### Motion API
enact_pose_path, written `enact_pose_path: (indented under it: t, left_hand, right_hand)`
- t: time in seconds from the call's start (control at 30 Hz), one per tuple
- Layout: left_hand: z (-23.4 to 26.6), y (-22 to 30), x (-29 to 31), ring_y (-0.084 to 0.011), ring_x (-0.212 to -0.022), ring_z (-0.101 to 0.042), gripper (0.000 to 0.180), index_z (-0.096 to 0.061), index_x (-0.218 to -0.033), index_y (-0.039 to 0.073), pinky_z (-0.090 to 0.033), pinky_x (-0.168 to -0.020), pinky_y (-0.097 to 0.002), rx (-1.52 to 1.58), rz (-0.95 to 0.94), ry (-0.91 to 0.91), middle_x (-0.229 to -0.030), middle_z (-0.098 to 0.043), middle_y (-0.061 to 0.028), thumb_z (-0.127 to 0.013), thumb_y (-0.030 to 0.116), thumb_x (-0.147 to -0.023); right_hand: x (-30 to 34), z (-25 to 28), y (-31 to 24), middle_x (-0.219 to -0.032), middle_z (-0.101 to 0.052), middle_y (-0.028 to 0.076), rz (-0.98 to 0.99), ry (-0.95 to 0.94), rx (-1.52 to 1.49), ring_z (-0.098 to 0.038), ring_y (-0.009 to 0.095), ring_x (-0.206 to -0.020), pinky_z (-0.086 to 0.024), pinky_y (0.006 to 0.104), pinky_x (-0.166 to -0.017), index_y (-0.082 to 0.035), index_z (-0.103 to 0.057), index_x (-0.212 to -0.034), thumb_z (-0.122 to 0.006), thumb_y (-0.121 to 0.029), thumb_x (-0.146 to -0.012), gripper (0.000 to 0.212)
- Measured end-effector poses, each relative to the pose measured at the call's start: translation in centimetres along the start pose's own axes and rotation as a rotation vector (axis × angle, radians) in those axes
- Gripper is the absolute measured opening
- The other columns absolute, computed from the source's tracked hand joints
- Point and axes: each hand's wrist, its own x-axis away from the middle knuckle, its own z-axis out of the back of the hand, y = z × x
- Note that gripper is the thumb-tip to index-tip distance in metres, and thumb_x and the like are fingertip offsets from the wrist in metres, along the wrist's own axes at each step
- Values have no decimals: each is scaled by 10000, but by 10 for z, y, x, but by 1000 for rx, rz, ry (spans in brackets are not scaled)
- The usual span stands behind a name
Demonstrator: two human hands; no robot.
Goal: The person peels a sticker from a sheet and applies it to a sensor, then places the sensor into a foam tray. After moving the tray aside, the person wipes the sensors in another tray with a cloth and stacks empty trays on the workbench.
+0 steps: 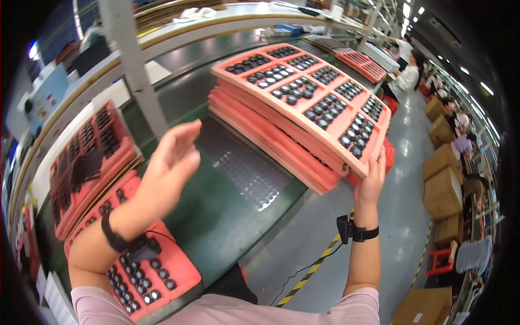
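My right hand (369,181) is closed on the near right corner of the top pink foam tray (331,142). Small round black parts with pale or dark centres fill the tray's compartments in rows. More pink trays (271,142) lie stacked beneath it, and the top one sits slightly askew. Over the green bench, my left hand (176,154) is raised with fingers loosely stretched and nothing in it, apart from the stack's left end. Under my left forearm rests another pink tray (179,262) with similar round parts.
A clear dimpled plastic sheet (244,162) lies on the green bench (216,203). Tilted pink trays (89,168) stand at left, near a white post (130,59). Rightward are an aisle floor (403,216), cardboard boxes (443,192), a red stool (441,260) and people working farther off.
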Motion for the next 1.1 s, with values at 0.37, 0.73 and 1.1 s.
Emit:
enact_pose_path:
  t: [0.37, 0.73, 1.1]
  left_hand:
    - [65, 110, 264, -320, -1337, -460, 383, -451, -1286, -35, -341, -1121, -443, -56, -81, 423, -1425, -452, -264, -532, 65, -926]
    - [57, 176, 510, -335, -1230, -552, 424, -453, -1318, -62, -440, -1025, -408, -588, 88, 1273, -1341, -528, -270, -489, 166, -962]
    - [120, 5, 580, -218, -1200, -554, 323, -544, -1278, -29, -411, -1034, -338, -800, 558, 1330, -1292, -587, -122, -521, 66, -970]
  right_hand:
    - [157, -100, -12, -1552, -318, 195, 533, -283, 387, -342, 300, -1428, -300, 419, -1156, 28, -301, -1472, -474, 4, -966, 534]
    - [285, -210, 26, -1519, -373, 196, 418, -1044, 456, -390, 321, -1392, -340, 439, -1117, 30, -426, -1388, -519, -12, -943, 457]
    - [342, -211, 18, -1450, -459, 184, 201, -1224, 801, -414, 357, -1352, -341, 439, -1104, -17, -526, -1332, -531, -38, -946, 386]
